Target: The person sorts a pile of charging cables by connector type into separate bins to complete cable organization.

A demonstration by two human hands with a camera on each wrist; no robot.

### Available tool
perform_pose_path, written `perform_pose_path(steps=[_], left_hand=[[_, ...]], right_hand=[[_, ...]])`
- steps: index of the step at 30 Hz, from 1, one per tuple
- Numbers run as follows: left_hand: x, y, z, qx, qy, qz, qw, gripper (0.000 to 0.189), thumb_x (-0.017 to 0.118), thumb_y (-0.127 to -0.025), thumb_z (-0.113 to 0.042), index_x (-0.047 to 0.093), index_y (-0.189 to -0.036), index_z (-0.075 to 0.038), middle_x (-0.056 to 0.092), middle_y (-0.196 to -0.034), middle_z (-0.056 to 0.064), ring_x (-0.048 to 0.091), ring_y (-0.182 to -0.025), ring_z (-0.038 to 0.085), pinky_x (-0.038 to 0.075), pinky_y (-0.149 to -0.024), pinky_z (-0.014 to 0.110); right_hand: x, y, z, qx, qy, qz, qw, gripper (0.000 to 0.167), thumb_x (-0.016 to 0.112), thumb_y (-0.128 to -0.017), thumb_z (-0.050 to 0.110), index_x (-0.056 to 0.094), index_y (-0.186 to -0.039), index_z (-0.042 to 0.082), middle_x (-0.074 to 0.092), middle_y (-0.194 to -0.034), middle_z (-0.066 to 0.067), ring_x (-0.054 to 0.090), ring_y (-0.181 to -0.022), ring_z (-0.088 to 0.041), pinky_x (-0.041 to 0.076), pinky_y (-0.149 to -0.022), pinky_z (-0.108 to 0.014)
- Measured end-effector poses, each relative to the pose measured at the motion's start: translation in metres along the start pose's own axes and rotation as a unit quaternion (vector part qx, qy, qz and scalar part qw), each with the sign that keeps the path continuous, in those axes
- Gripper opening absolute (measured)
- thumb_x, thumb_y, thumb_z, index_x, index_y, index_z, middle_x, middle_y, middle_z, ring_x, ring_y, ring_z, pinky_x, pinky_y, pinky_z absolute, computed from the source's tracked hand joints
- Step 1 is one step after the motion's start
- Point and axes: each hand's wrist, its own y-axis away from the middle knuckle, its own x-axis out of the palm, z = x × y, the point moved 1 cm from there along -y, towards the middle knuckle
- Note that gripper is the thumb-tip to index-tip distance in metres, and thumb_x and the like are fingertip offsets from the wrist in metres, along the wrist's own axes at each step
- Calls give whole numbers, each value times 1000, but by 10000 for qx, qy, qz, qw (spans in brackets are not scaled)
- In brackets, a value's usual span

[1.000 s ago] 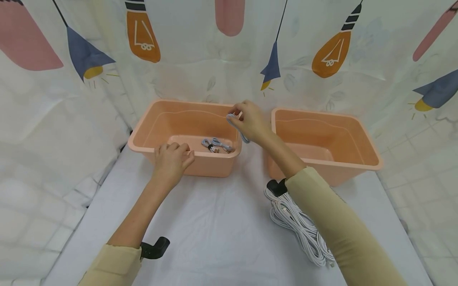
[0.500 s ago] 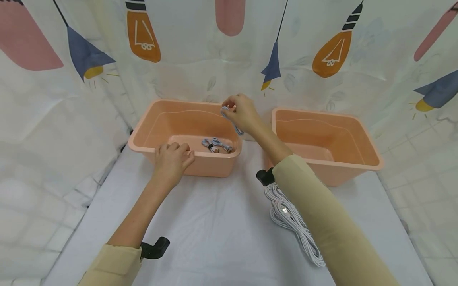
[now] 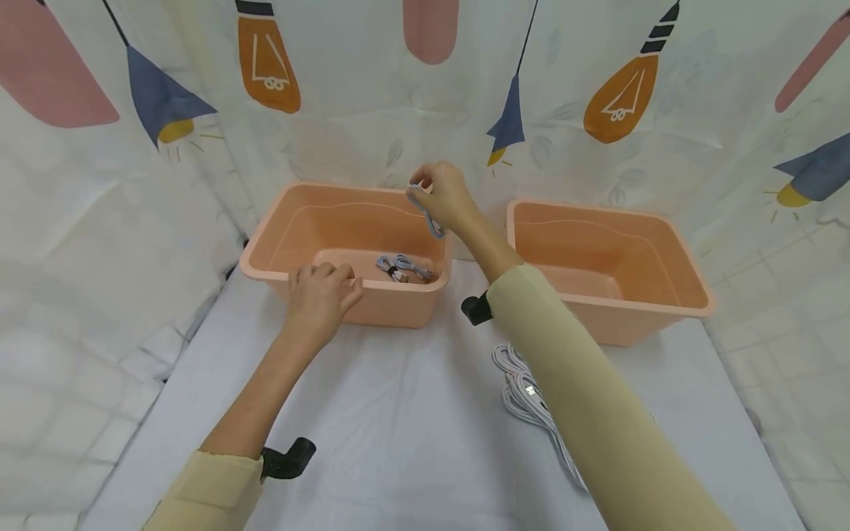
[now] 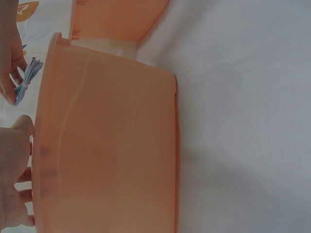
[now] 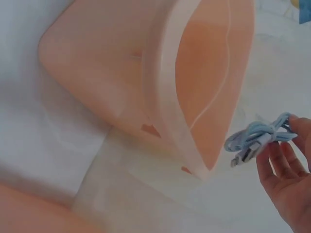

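Note:
In the head view my right hand (image 3: pixel 443 195) pinches a coiled light-blue USB cable (image 3: pixel 428 212) over the right end of the left peach plastic bin (image 3: pixel 398 308). The right wrist view shows the tied cable (image 5: pixel 260 137) with its plug ends hanging from my fingertips. My left hand (image 3: pixel 320 302) holds the near rim of that bin, its fingers hooked over the edge; in the left wrist view the bin wall (image 4: pixel 112 136) partly hides those fingers. Two tied cables (image 3: pixel 403 268) lie on the bin floor near its right end.
A second peach bin (image 3: pixel 617 299) stands to the right, with a gap between the two. On the white-covered table (image 3: pixel 398 428), a heap of long white cables (image 3: pixel 527 394) lies partly under my right forearm. A printed curtain (image 3: pixel 372 110) hangs behind the bins.
My right hand has moved left and farther away, carrying the coiled cable from beside the left bin's right end to above it. My left hand has stayed on the rim.

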Motion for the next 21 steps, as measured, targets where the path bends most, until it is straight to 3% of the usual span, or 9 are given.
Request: perform_pose_path(steps=[4,10,21], left_hand=[[0,0,1,-1,-26,55,10000,22,61,-104,-23,71,-102,-3,71,-103,24,60,-100,50,37,-105,67],[-1,0,1,-24,-61,91,9999,22,62,-104,-23,71,-103,-3,72,-105,23,61,-101,49,37,-106,68],[-2,-1,1,-66,-91,121,9999,21,62,-104,-24,72,-104,-5,72,-107,22,62,-104,50,38,-107,67]], right_hand=[[0,-6,0,78,73,-24,9999,27,65,-105,14,71,-126,-3,65,-127,-22,61,-119,-34,50,-101,-40],[-2,-7,-2,182,-44,-54,9998,25,63,-106,12,70,-125,-3,65,-127,-21,67,-113,-34,52,-100,-40],[-4,8,-15,85,-252,-176,9995,24,65,-105,11,69,-123,-5,67,-125,-23,69,-111,-37,54,-101,-41]])
